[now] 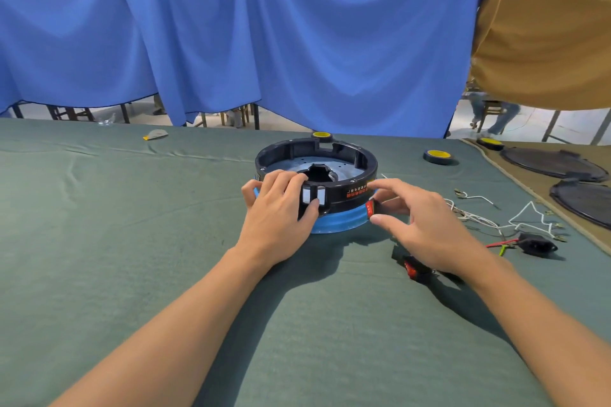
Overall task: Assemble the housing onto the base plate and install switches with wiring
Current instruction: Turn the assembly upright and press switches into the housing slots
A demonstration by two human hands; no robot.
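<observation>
Left hand (281,208) grips housing (315,175) front; right hand (420,221) pinches red switch (370,208) beside it.

Count on desk (132,241): one black ring housing (350,195) seated on one blue base plate (337,225). Two red rocker switches: one (370,210) at housing wall, one (411,269) loose. Three tape rolls (438,156) (322,135) (491,143). Two black round covers (552,163) (585,201). One black power socket (537,244). One bundle of white wires (525,221). Two hands: left (281,211), right (423,225).

Both arms fwd; L grip (281,205) curled, R grip (420,221) pinching.
</observation>
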